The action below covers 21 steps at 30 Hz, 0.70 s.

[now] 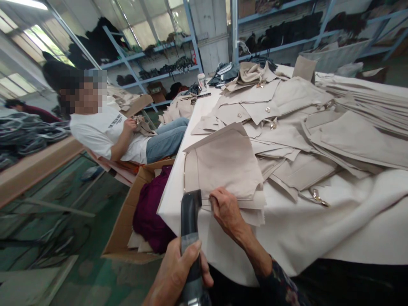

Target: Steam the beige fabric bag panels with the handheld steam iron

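My left hand is wrapped round a black tube-like tool with a bent nozzle and a grey band; its exact kind is unclear. The nozzle end stands close to the front left corner of a beige fabric panel. My right hand pinches the near edge of that panel, fingertips together. The panel lies on top of a small stack of similar pieces, with a zip along its left side. Behind and to the right spread many beige fabric pieces, some with metal clasps.
A white cloth covers the table. Beside its left edge, a cardboard box holds purple fabric. A seated person handles beige fabric on the left. A cup and a phone lie farther back, before blue shelves.
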Each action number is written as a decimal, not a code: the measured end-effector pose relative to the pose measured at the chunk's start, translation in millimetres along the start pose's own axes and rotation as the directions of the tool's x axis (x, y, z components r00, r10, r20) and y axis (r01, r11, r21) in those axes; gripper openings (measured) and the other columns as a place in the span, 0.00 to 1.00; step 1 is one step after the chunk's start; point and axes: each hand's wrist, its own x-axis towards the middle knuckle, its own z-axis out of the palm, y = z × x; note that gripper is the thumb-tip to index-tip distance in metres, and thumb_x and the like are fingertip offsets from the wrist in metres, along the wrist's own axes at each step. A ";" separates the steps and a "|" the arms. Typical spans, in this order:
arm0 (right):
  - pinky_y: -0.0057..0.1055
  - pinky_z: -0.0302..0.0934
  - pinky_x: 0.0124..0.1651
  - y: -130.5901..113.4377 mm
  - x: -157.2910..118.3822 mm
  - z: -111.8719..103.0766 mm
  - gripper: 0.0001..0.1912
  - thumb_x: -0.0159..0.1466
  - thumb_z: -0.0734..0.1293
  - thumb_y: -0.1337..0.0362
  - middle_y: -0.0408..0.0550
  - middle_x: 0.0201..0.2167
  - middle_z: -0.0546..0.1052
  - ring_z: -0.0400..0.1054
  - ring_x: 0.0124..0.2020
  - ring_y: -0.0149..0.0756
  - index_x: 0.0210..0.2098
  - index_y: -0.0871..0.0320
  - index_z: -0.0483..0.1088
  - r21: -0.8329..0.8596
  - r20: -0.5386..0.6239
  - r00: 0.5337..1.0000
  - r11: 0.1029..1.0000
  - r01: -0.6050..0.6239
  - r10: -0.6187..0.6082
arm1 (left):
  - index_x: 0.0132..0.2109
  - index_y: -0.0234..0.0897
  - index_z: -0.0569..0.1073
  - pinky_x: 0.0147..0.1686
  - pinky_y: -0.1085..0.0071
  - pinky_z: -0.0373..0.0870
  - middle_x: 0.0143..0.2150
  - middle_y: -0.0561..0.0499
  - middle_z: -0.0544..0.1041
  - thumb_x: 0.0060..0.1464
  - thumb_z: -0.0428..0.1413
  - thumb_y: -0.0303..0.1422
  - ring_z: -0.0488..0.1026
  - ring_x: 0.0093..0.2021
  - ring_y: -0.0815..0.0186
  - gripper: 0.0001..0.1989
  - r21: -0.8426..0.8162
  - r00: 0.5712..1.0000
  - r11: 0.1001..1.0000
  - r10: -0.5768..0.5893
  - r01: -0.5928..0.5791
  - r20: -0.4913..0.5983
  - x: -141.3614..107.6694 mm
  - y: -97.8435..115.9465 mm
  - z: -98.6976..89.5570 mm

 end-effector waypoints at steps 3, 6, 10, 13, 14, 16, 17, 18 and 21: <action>0.27 0.56 0.39 -1.2 0.6 -0.8 0.11 0.64 0.60 0.76 0.49 0.30 0.72 0.67 0.33 0.34 0.30 0.62 0.72 -0.006 0.002 1.000 1.000 -0.003 0.003 | 0.23 0.33 0.70 0.17 0.74 0.65 0.17 0.42 0.77 0.51 0.51 0.53 0.70 0.16 0.66 0.26 -0.046 0.999 0.998 -0.030 0.031 0.021 -4.7 -1.4 4.3; 0.27 0.56 0.38 -2.4 1.9 -0.8 0.11 0.64 0.60 0.76 0.49 0.30 0.72 0.66 0.32 0.34 0.29 0.62 0.72 -0.032 0.003 1.000 0.999 -0.004 0.004 | 0.24 0.32 0.71 0.19 0.74 0.67 0.18 0.42 0.77 0.50 0.52 0.52 0.72 0.17 0.65 0.24 -0.059 0.999 0.998 0.025 -0.026 -0.021 1.1 9.0 3.3; 0.27 0.55 0.37 -1.4 2.8 0.8 0.11 0.63 0.61 0.76 0.48 0.29 0.72 0.66 0.31 0.33 0.28 0.62 0.72 -0.037 -0.012 1.000 0.999 -0.003 0.002 | 0.24 0.33 0.70 0.18 0.74 0.66 0.17 0.43 0.76 0.49 0.54 0.50 0.71 0.17 0.65 0.23 -0.091 0.995 0.994 0.062 -0.068 -0.072 2.0 19.1 -6.0; 0.27 0.55 0.38 0.9 3.2 2.8 0.11 0.63 0.61 0.76 0.48 0.29 0.72 0.66 0.32 0.33 0.28 0.62 0.72 -0.030 -0.019 1.000 1.000 0.001 -0.001 | 0.24 0.33 0.71 0.18 0.74 0.66 0.18 0.44 0.76 0.49 0.54 0.51 0.72 0.17 0.64 0.23 -0.083 0.989 0.994 0.057 -0.068 -0.133 -8.6 15.7 -14.5; 0.27 0.55 0.38 1.6 3.5 3.4 0.12 0.63 0.61 0.76 0.48 0.29 0.72 0.66 0.32 0.34 0.28 0.62 0.72 -0.026 -0.021 1.000 1.000 0.001 -0.002 | 0.25 0.33 0.71 0.18 0.74 0.66 0.18 0.44 0.76 0.48 0.54 0.52 0.72 0.18 0.64 0.23 -0.077 0.986 0.995 0.056 -0.069 -0.160 -12.8 13.4 -16.8; 0.27 0.55 0.38 2.3 3.9 4.2 0.11 0.63 0.61 0.76 0.49 0.29 0.72 0.66 0.32 0.34 0.28 0.62 0.72 -0.018 -0.025 1.000 1.000 0.003 -0.003 | 0.25 0.33 0.71 0.18 0.74 0.65 0.19 0.44 0.77 0.48 0.54 0.52 0.72 0.18 0.64 0.23 -0.059 0.982 0.996 0.061 -0.073 -0.181 -19.5 8.7 -19.3; 0.28 0.56 0.38 2.2 4.0 4.2 0.11 0.63 0.61 0.76 0.49 0.29 0.72 0.66 0.32 0.34 0.28 0.62 0.72 -0.015 -0.026 1.000 1.000 0.004 -0.004 | 0.25 0.33 0.71 0.18 0.74 0.66 0.18 0.44 0.77 0.49 0.54 0.52 0.72 0.18 0.64 0.23 -0.057 0.983 0.996 0.063 -0.074 -0.175 -21.4 6.7 -19.2; 0.28 0.56 0.37 1.9 3.9 4.0 0.11 0.63 0.61 0.76 0.49 0.29 0.72 0.66 0.32 0.34 0.28 0.62 0.72 -0.015 -0.026 1.000 1.000 0.005 -0.005 | 0.25 0.33 0.70 0.18 0.74 0.65 0.18 0.44 0.76 0.49 0.54 0.52 0.71 0.17 0.65 0.23 -0.058 0.985 0.996 0.062 -0.072 -0.159 -21.9 4.9 -18.2; 0.28 0.56 0.37 -0.7 1.9 2.3 0.11 0.64 0.61 0.75 0.49 0.29 0.72 0.66 0.32 0.35 0.28 0.62 0.72 -0.025 -0.032 0.999 1.000 0.007 -0.008 | 0.24 0.33 0.70 0.17 0.74 0.64 0.17 0.43 0.76 0.50 0.52 0.52 0.70 0.16 0.65 0.24 -0.061 0.995 0.996 0.057 -0.062 -0.076 -15.0 1.8 -11.8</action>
